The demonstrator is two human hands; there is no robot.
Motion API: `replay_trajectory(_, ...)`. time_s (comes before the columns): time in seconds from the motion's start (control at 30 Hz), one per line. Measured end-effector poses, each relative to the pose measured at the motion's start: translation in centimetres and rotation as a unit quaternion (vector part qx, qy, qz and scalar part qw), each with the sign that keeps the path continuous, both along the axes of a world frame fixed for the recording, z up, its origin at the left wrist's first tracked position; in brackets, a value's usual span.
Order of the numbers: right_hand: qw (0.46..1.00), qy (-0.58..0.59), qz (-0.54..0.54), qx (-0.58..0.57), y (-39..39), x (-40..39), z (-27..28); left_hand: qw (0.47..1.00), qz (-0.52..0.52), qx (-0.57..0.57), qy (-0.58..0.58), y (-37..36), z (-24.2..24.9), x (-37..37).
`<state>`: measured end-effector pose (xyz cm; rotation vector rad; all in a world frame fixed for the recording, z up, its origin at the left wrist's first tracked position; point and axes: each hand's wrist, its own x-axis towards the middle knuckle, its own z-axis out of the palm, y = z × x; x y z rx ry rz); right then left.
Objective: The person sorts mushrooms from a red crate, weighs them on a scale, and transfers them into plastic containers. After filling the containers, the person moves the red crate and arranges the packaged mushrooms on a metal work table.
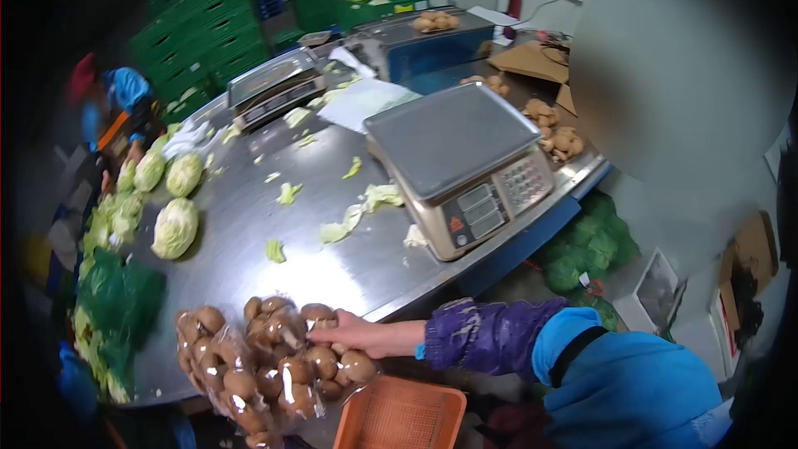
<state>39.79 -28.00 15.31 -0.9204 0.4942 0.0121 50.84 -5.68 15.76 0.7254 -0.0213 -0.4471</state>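
My right hand [356, 334] reaches in from the right, out of a blue sleeve with a purple cuff. Its fingers are closed on the edge of a clear-wrapped pack of brown mushrooms [297, 366]; the fingertips are partly hidden by the pack. Right beside it, to the left, is another wrapped pack of brown mushrooms [226, 374]. An orange plastic basket [445, 403] sits just below my hand, close to the table's near edge. My left hand is out of view.
The steel table [241, 258] carries a scale [453, 141], a second scale [276, 83], cabbages [175, 229], leaf scraps and a green net bag [125, 299]. Loose mushrooms [565, 143] lie at the right edge. A co-worker [125, 100] stands far left, before green crates [204, 25].
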Motion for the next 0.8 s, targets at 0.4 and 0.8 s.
replay_trajectory(0.4, 0.999, 0.021, 0.018, 0.025, -0.2, -0.5, 0.5, 0.991, -0.03, -0.126, 0.033, -1.5, 3.2, 1.3)
replay_trajectory(0.8, 0.998, -0.032, 0.053, -0.032, 4.7, -3.4, 4.8, 0.973, 0.02, -0.223, 0.054, 4.9, 6.1, -3.8)
